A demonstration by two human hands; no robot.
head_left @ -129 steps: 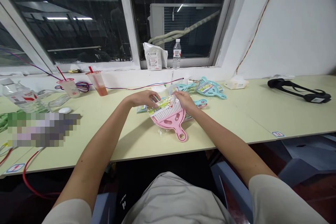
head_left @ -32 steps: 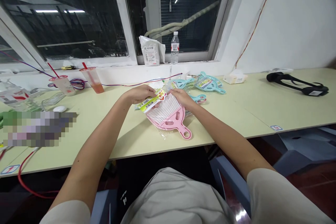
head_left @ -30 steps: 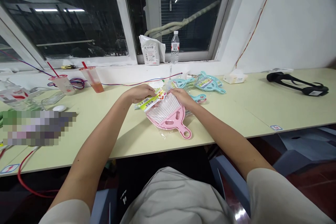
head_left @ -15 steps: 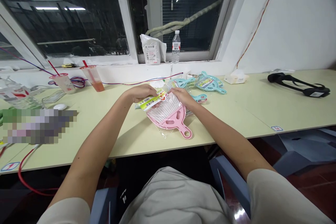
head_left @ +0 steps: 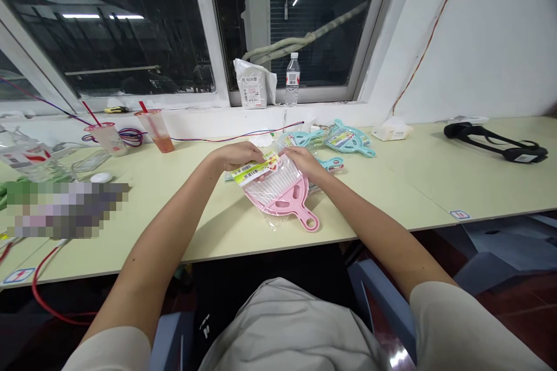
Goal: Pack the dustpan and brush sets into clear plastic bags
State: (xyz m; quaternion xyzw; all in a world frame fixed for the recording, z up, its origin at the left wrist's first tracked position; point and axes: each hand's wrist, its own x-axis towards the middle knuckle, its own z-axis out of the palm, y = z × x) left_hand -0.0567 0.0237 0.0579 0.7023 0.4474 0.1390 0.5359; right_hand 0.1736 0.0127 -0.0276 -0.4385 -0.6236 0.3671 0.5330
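A pink dustpan-and-brush set [head_left: 291,200] in a clear plastic bag is tilted above the table, its ringed handle toward me and its white bristles facing up. A green and white header card [head_left: 255,169] runs across the bag's far end. My left hand [head_left: 240,155] grips the bag at the card, its fingertips partly hidden behind it. My right hand [head_left: 302,161] pinches the bag's upper right edge. Just beyond the right hand lie several bagged turquoise dustpan sets [head_left: 348,140], one of them partly covered by that hand.
Two plastic cups with red straws [head_left: 155,130] stand back left near coiled cables. A water bottle [head_left: 292,81] and a white package [head_left: 252,84] occupy the sill. To the right are a tissue pack [head_left: 391,129] and a black strapped headset [head_left: 496,142].
The header card has tilted a little under my left hand, and its right end has moved slightly to the right. Both hands keep their hold on the bag.
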